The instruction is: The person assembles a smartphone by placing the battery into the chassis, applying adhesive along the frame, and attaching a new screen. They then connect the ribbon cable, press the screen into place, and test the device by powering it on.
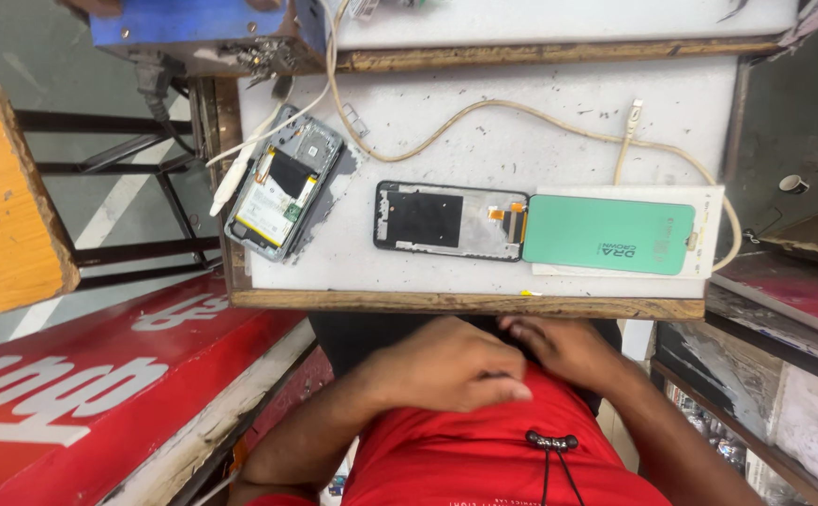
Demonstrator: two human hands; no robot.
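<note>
Wood shows first at the far left, an orange stool seat [1,201] on a dark metal frame, with a red signboard [99,394] slanting below it. Next comes the white work table [540,112], edged in worn timber. On its left part an opened phone body [282,183] lies tilted, battery and circuit parts exposed, a white stick-shaped tool [231,178] resting against its upper left edge. A cream cable [484,108] loops across the table top toward the right. Near the middle lies a black screen frame [448,221], inner face up, its orange flex end touching a green-filmed display panel [608,234] that sits on a white card. Below the table edge, well apart from the phone parts, the left hand [446,365] rests on a red shirt [493,450] with fingers loosely curled and holding nothing. Just right of it, the right hand [563,347] lies by the waist, fingers bent inward; whether they grip anything I cannot tell.
</note>
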